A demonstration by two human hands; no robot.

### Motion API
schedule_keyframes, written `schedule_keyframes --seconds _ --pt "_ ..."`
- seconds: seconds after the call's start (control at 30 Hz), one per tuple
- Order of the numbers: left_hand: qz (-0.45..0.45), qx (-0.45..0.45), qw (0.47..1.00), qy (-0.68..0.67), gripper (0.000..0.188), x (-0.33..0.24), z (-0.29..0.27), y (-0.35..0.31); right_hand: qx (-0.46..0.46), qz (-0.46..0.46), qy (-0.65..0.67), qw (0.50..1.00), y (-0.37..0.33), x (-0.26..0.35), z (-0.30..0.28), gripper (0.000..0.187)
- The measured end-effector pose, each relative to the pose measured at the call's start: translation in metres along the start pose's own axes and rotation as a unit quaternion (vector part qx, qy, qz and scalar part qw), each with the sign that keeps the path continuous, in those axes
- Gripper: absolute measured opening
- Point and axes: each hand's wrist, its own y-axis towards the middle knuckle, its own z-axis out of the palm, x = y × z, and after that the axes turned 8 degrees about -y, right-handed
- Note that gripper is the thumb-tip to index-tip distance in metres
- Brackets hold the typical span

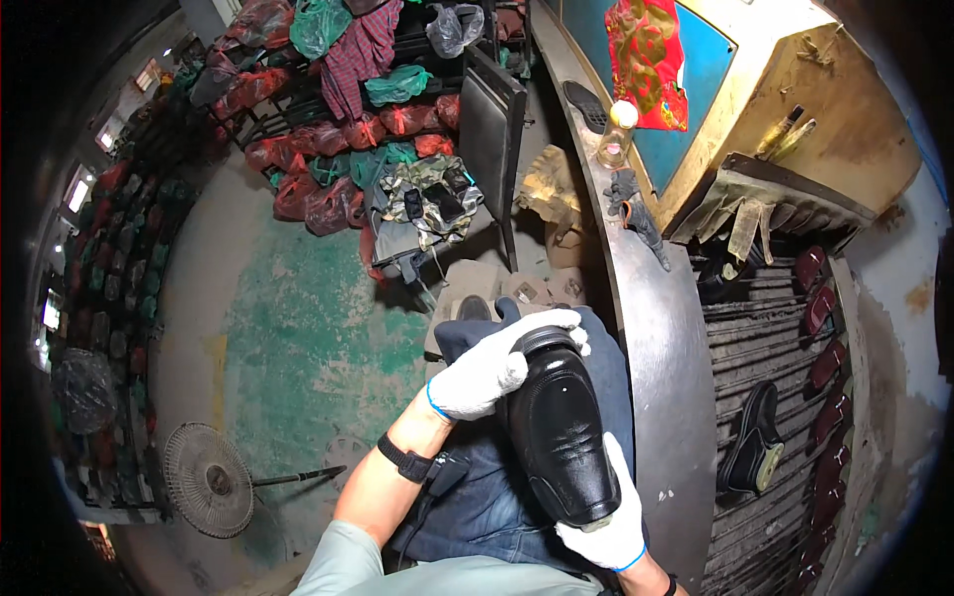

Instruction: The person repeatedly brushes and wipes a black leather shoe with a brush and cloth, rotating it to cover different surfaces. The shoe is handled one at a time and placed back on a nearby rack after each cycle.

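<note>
A glossy black shoe (pixel 561 427) lies over my lap, its toe end pointing away from me. In a white glove, my left hand (pixel 492 372) grips the far end, with its fingers wrapped over the tip. My right hand (pixel 611 521), gloved alike, holds the near end from below and the right side. Beneath the shoe are my legs in blue jeans (pixel 477 497). The undersides of both hands are partly hidden by the shoe.
At my right runs a metal ledge (pixel 656 368) with a dark glove (pixel 636 214), a glass jar (pixel 616 134) and a shoe sole (pixel 584 104). Beyond it, a slatted conveyor (pixel 765 348) carries another black shoe (pixel 752 437). A fan (pixel 209 479) stands left; bagged goods (pixel 318 204) fill racks ahead.
</note>
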Motion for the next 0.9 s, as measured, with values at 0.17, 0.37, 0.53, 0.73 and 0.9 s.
schedule_keyframes --seconds 0.17,0.37,0.53,0.73,0.9 --pt "-0.01 0.011 1.0 0.013 0.123 -0.004 -0.001 0.002 -0.027 0.02 0.013 0.999 0.005 -0.003 0.006 0.124" --pt "0.0 0.011 0.999 0.03 0.119 0.0 0.0 0.0 -0.033 0.014 0.004 0.999 0.011 -0.002 0.007 0.121" --pt "0.024 0.005 0.998 0.066 0.12 0.005 0.0 -0.002 -0.042 0.018 -0.002 0.999 0.015 -0.008 0.012 0.12" --pt "0.041 0.033 0.993 0.108 0.115 -0.011 0.001 -0.005 -0.039 -0.036 -0.049 0.997 0.026 -0.018 0.015 0.12" --pt "-0.047 0.006 0.903 0.428 0.094 -0.109 0.054 0.007 -0.021 -0.1 -0.093 0.99 0.06 -0.016 0.022 0.116"
